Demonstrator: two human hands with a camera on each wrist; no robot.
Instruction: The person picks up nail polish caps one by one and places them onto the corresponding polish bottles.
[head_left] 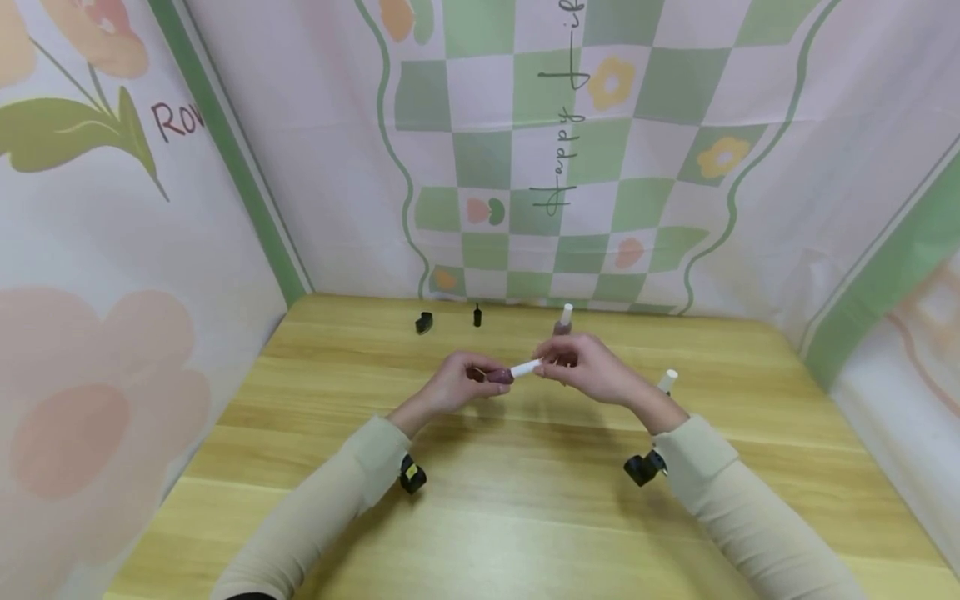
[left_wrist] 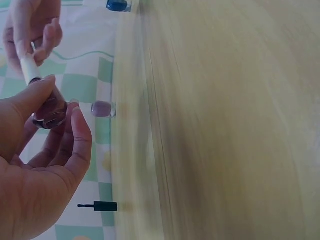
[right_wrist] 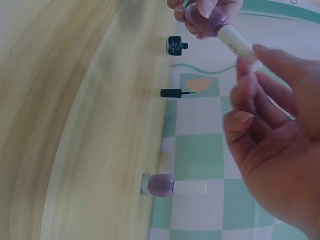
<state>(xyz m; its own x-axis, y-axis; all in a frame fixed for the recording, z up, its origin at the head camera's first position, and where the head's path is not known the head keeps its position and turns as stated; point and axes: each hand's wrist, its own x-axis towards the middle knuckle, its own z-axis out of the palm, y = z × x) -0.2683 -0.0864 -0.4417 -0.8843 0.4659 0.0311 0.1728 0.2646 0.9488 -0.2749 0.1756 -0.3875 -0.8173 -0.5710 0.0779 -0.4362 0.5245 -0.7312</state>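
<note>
My left hand (head_left: 456,385) holds a dark purple nail polish bottle (head_left: 500,377), tilted over the table with its cap toward the right. In the left wrist view the thumb and fingers pinch the glass (left_wrist: 51,111). My right hand (head_left: 592,368) pinches the far end of its white cap (head_left: 524,368) between thumb and forefinger, the other fingers loosely curled. The cap sits on the bottle's neck in the right wrist view. Just behind the right hand stands a lilac nail polish bottle (right_wrist: 161,185) with a white cap.
Toward the back left stand a capless black nail polish bottle (right_wrist: 175,46) and its black brush cap (head_left: 477,317), brush pointing up. A blue nail polish bottle (left_wrist: 118,5) with a white cap (head_left: 668,380) is partly behind the right forearm. Patterned cloth rises behind the wooden table (head_left: 525,517).
</note>
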